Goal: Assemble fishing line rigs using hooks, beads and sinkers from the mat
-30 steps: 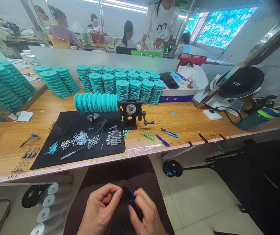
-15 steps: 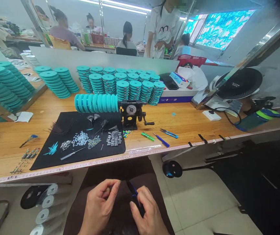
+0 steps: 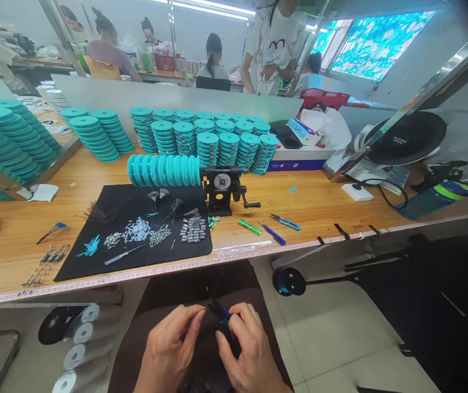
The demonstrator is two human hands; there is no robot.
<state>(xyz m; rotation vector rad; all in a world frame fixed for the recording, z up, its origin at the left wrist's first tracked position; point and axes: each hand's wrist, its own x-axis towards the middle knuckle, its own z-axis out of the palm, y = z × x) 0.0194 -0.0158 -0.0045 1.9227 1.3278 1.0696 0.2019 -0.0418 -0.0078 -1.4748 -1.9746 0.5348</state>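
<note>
Over the dark cloth (image 3: 136, 357) on my lap, my right hand (image 3: 250, 344) is wrapped round small pliers (image 3: 225, 325) with blue handles and dark jaws. The jaws point up and to the left, slightly apart. Close to their tip, my left hand (image 3: 171, 344) is closed in a pinch of thumb and forefinger. What it pinches is too fine to make out. A thin line and a tiny bright bit show just above the pliers.
On the bench, a black mat (image 3: 95, 226) bears small piles of fittings and sinkers. Behind it stands a hand-cranked winder (image 3: 222, 191) carrying teal spools (image 3: 162, 170). Nearby lie a green tube (image 3: 249, 226), a blue-handled tool (image 3: 274, 233) and snips (image 3: 285, 221). Several people are beyond the partition.
The pliers' jaws have parted and tilted further left. A thin line and a bright bit now show above them. My left hand keeps its pinch. The view has shifted slightly.
</note>
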